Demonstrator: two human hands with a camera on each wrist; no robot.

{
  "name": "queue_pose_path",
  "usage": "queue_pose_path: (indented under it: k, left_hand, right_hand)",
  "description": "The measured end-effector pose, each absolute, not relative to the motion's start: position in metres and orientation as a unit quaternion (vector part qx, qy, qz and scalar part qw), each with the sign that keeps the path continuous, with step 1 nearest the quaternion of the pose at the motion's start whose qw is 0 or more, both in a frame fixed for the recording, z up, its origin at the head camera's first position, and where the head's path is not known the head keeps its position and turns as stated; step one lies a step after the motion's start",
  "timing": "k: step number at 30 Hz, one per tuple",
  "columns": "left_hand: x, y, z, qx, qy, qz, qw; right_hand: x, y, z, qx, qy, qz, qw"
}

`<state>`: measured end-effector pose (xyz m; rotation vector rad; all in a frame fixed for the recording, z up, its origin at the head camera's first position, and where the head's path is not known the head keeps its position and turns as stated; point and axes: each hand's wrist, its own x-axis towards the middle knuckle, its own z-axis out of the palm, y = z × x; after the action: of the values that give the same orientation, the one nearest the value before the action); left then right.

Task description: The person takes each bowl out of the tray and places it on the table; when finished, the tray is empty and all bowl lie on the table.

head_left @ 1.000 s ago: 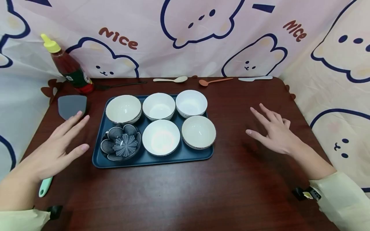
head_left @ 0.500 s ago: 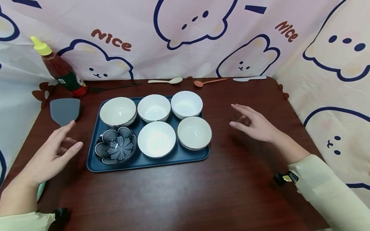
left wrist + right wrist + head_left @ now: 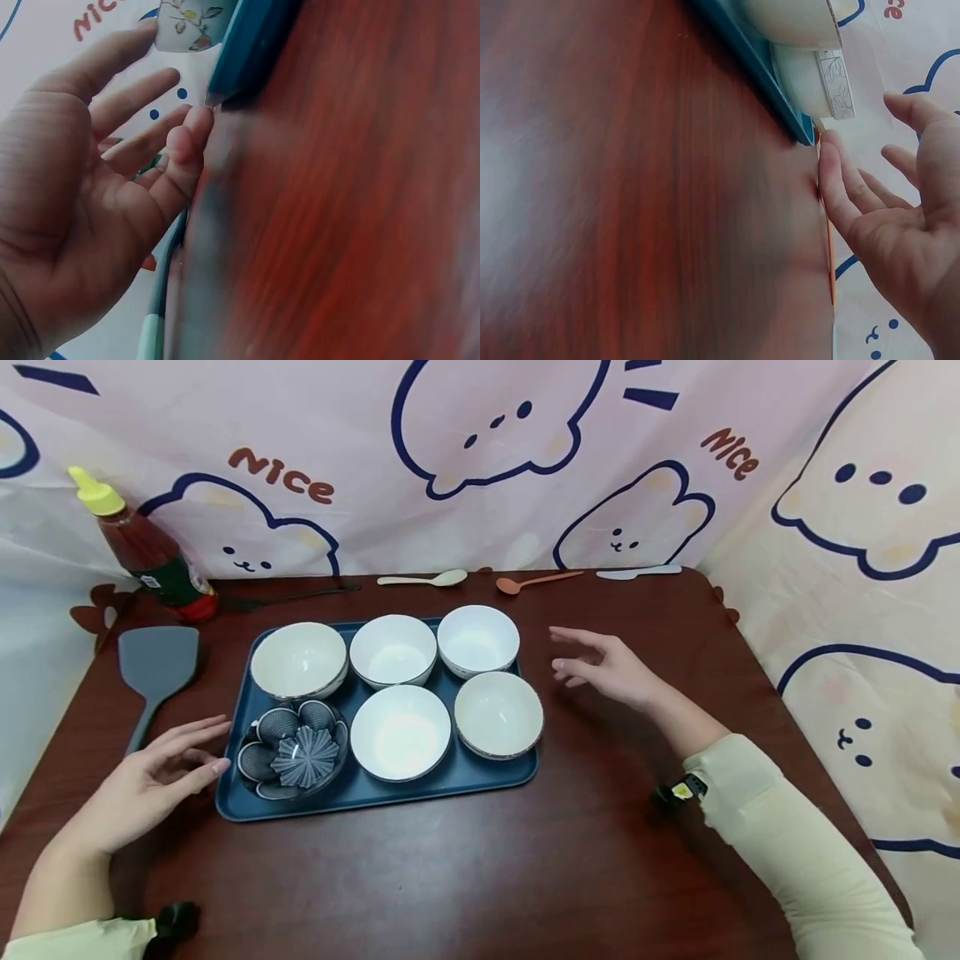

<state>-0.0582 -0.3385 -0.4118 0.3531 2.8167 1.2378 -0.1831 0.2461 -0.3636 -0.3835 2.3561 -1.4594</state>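
Note:
A blue tray (image 3: 420, 791) lies on the table, bearing several white bowls (image 3: 401, 732) and, at its front left corner, a dark blue patterned bowl (image 3: 303, 752). My left hand (image 3: 146, 785) is at the tray's left edge with relaxed fingers; whether it touches the rim I cannot tell. To the right of the tray, my right hand (image 3: 607, 672) hovers with loosely bent fingers, apart from the bowls and holding nothing. In the left wrist view the fingers (image 3: 135, 97) sit close to the tray's side. The right wrist view shows the tray corner (image 3: 799, 124) beyond the fingertips.
A grey spatula (image 3: 157, 664) lies left of the tray, partly behind my left hand. The red sauce bottle (image 3: 157, 556) with a yellow cap stands at the back left. Along the back edge lie a dark utensil (image 3: 292, 597), a cream spoon (image 3: 423, 580), an orange spoon (image 3: 536, 582) and a pale knife (image 3: 637, 572).
Both hands have come in toward the tray: the left to the right and down beside its edge, the right leftward. The tray and bowls appear to stay put while the view shifts slightly.

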Motion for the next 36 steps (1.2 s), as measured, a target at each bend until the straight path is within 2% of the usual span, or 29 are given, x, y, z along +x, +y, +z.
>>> queue_pose_path:
  k: [7,13,18,30,36]
  left_hand:
    - [-0.064,-0.341,-0.415,0.099,0.899,0.425,0.039]
    - [-0.065,-0.342,-0.420,0.101,0.899,0.426,0.011]
    - [-0.064,-0.343,-0.422,0.111,0.892,0.439,-0.012]
    - [-0.061,-0.344,-0.429,0.082,0.895,0.438,-0.002]
    - [-0.059,-0.345,-0.434,0.106,0.885,0.453,-0.014]
  right_hand:
    - [-0.198,0.224,-0.366,-0.121,0.816,-0.534,0.186]
    - [-0.208,0.204,-0.376,-0.125,0.794,-0.559,0.202]
    - [-0.214,0.191,-0.381,-0.120,0.780,-0.584,0.191]
    - [-0.213,0.172,-0.394,-0.026,0.732,-0.660,0.168]
    - [-0.212,0.169,-0.395,0.000,0.733,-0.662,0.153]
